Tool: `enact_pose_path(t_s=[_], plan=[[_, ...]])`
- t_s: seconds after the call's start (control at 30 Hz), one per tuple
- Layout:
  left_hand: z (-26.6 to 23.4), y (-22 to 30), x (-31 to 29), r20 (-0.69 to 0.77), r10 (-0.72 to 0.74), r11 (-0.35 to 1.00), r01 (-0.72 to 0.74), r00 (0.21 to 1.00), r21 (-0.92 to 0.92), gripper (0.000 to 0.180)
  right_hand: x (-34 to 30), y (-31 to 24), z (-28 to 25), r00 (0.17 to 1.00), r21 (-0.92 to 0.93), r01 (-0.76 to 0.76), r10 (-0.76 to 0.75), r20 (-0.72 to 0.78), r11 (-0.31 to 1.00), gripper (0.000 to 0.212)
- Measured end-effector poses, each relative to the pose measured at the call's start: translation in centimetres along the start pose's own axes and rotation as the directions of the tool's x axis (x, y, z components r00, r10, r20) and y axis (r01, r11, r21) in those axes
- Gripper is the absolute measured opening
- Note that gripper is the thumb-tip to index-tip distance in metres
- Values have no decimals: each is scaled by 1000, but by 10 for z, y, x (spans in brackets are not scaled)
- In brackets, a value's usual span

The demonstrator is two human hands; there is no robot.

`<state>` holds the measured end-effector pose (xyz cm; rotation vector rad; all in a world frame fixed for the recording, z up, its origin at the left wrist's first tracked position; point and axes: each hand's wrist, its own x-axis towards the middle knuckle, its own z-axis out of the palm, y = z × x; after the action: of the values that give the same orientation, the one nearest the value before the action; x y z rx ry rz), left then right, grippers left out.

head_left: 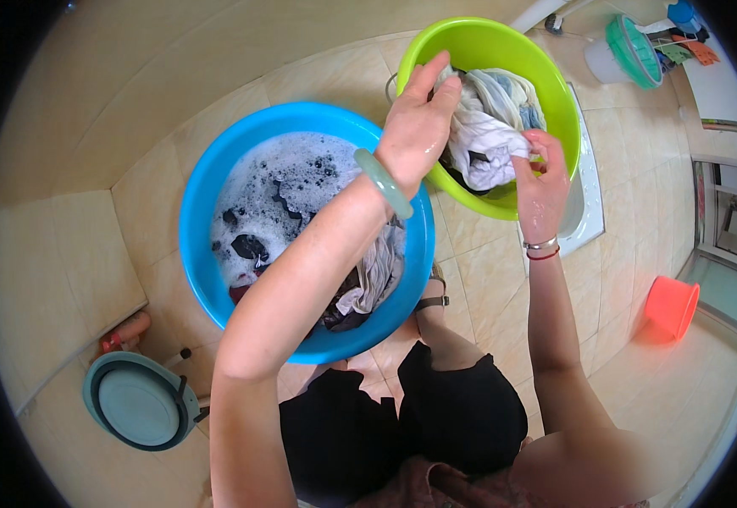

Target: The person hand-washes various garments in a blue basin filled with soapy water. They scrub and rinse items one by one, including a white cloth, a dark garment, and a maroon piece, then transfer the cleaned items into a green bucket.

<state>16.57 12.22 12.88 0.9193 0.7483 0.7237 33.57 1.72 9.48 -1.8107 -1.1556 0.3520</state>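
1. Basin, lime-green (470,42): set at the far side, right of centre; a bundle of wet-looking laundry is contained in it, and both hands are brought to this basin.
2. White cloth (489,146), the piece in hand: located inside the lime-green basin, bunched at the near side of the bundle, with a dark patch shown on it. Grey-blue and cream fabric (508,91) is seen just behind.
3. Right hand (543,190): a fold of the white cloth is pinched between thumb and fingers at the basin's right side.
4. Left hand (419,127), below which a pale green bangle (383,184) is worn: fingers are extended over the basin's left side, beside the bundle; whether any fabric is gripped by them cannot be told.
5. Basin, blue (196,203): placed left of the first and nearer the body; filled with foamy water (279,165). Dark fabric (250,248) is partly sunk in the suds, and a pale striped garment (379,269) is lain along the right side, partly hidden by the left forearm.
6. Progress, as judged: one portion is gathered in the lime-green basin and is being handled there; a sizeable portion is left in the suds, untouched by either hand. Whether the gathered pieces are washed or rinsed cannot be told.
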Motion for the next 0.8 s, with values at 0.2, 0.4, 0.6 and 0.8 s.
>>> enact_pose_path(t_s=[0.2,0.4,0.6,0.8], plan=[[-14,-13,1,209,-156,987,160,965,-4,60,-13,13,4,955,-96,35,-5,296,995,40],[-54,-19,-24,110,-54,998,58,992,-33,54,-24,-21,27,918,-355,394,-382,107,848,27],[-144,-12,-92,-57,-125,989,129,991,75,41,-77,-60,77,816,240,231,-322,480,943,15],[-218,-88,-157,-317,-296,939,335,901,76,31,-159,-1,169,407,65,595,-370,835,801,25]])
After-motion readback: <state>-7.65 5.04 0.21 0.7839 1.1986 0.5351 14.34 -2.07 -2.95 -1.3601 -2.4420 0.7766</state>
